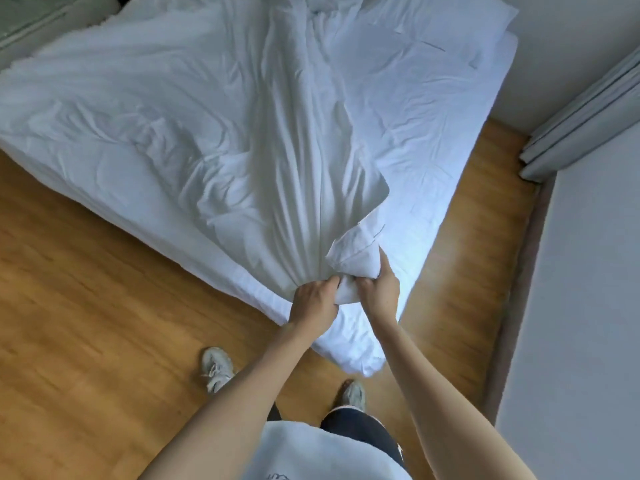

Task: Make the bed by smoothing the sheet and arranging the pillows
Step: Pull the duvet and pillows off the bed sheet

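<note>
A crumpled white top sheet (214,109) lies across the bed and is drawn into a bunch at the near corner. My left hand (313,299) grips that bunched corner, fingers curled into the cloth. Right beside it, my right hand (379,285) grips the same bunch, with a folded flap of sheet standing up above it. The fitted sheet on the mattress (426,140) shows bare on the right side. A white pillow (460,19) lies at the far right end of the bed.
Wooden floor (86,323) runs along the near side and right of the bed. A grey wall and a skirting board (512,323) stand close on the right, with a grey curtain (585,116) above. My two shoes (216,367) are near the bed corner.
</note>
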Motion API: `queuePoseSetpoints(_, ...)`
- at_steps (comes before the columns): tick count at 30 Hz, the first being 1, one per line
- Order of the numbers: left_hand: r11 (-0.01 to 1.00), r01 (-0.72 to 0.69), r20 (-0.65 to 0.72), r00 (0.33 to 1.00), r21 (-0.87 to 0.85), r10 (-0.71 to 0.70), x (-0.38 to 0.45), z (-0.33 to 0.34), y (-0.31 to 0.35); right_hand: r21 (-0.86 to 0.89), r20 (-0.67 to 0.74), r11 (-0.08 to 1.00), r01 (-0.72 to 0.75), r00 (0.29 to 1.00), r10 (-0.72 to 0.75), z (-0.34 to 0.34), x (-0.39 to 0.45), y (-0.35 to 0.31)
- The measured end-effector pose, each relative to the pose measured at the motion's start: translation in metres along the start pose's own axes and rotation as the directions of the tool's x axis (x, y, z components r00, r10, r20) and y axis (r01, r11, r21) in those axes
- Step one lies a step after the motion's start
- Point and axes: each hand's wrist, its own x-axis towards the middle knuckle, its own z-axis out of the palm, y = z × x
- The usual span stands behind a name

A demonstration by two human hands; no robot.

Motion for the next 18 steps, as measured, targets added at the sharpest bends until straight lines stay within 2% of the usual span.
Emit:
queuePoseSetpoints(2,1.0,0.017,0.007,1.0,-0.004,-0.017,-0.005,0.029,0.042,-0.046,0.044,0.999,0.008,0.999,-0.006,-0.045,0.002,0.026)
queuePoseSetpoints(5,0.999,0.052,0.058,0.997,-0.001,-0.052,-0.029,0.065,0.098,-0.06,0.031,0.998,-0.02,0.999,0.022,-0.103,-0.013,0.064)
queuePoseSetpoints(10,0.994,-0.044,0.174,0.984,0.096,0.027,-0.075,0.111,0.144,-0.072,-0.005,0.993,-0.093,0.996,0.093,-0.155,-0.052,0.129)
queuePoseSetpoints(11,0.992,-0.028,0.195,0.981,0.12,0.004,-0.083,0.119,0.144,-0.111,0.002,0.985,-0.135,0.991,0.136,-0.157,-0.061,0.144)
queuePoseSetpoints(13,0.973,-0.017,0.323,0.944,0.231,-0.06,-0.096,0.134,0.138,-0.241,0.044,0.936,-0.256,0.961,0.274,-0.159,-0.077,0.172)
queuePoseSetpoints(15,0.947,-0.012,0.465,0.873,0.322,-0.147,-0.107,0.144,0.128,-0.452,0.123,0.828,-0.332,0.896,0.426,-0.16,-0.087,0.197)
queuePoseSetpoints(18,0.936,0.025,0.542,0.81,0.35,-0.225,-0.124,0.149,0.12,-0.644,0.211,0.707,-0.292,0.82,0.531,-0.165,-0.091,0.217)
